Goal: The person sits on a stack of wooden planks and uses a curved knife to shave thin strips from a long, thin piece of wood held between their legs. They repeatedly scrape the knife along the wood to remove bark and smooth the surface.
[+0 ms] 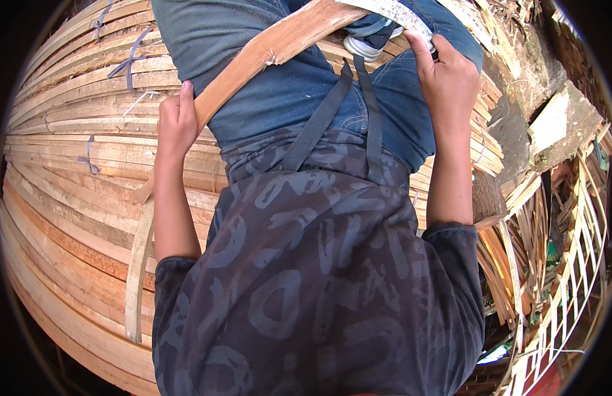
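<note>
My left hand [177,119] is closed around the lower end of a flat reddish-brown wooden board [279,49], with the thumb laid along its edge. The board slants across my thighs up to the top of the view, and a small splintered tuft sticks up near its middle. My right hand [449,82] is closed on the end of a pale, speckled, slightly curved flat strip [402,16] that looks like a blade; whether it has a handle is hidden in the fist. The strip's other end meets the board's far end at the top edge.
Bundled wooden slats [75,218], some tied with purple string [129,66], spread beneath me and to the left. A loose wood strip [137,277] lies over them. At right are a cut log [489,198], stone slabs [563,125], a lattice of thin strips [570,264] and scrap wood.
</note>
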The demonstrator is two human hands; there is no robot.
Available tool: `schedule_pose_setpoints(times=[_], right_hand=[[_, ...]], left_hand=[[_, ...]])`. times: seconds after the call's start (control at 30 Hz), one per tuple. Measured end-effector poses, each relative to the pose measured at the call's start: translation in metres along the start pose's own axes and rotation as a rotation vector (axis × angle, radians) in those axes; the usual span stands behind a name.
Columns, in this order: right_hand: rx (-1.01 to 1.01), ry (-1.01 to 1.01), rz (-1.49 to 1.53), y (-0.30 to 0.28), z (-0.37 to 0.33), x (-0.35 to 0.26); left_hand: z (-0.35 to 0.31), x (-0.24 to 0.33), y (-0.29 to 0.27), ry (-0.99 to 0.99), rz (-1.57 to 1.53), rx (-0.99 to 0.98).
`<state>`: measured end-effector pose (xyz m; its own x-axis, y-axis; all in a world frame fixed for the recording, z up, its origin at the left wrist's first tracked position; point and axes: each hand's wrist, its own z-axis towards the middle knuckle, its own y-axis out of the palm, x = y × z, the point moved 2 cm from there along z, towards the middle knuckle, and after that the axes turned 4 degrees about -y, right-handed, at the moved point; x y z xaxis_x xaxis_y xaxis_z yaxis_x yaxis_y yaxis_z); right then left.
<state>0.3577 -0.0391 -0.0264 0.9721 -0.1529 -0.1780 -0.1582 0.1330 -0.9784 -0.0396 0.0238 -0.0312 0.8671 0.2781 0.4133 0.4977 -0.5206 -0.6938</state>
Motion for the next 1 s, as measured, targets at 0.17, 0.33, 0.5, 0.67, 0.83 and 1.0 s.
schedule_pose_setpoints(times=[0.17, 0.33, 0.5, 0.67, 0.83, 1.0], right_hand=[[-0.008, 0.048, -0.005, 0.0, 0.0, -0.001], [0.099, 0.474, 0.106, -0.02, 0.006, 0.094], [0.079, 0.382, 0.154, -0.053, 0.008, 0.106], [-0.098, 0.029, 0.178, -0.019, -0.002, 0.005], [-0.066, -0.08, 0.175, -0.003, -0.002, -0.022], [-0.021, -0.112, 0.057, 0.0, 0.004, -0.005]], left_hand=[[0.002, 0.0, 0.001, 0.032, -0.019, 0.048], [0.003, 0.0, -0.002, 0.041, -0.013, 0.048], [0.005, -0.005, 0.005, 0.069, -0.049, 0.047], [0.005, -0.007, 0.001, 0.056, -0.082, -0.004], [0.008, -0.009, 0.002, 0.177, -0.028, 0.06], [0.01, -0.017, 0.0, 0.317, 0.037, 0.059]])
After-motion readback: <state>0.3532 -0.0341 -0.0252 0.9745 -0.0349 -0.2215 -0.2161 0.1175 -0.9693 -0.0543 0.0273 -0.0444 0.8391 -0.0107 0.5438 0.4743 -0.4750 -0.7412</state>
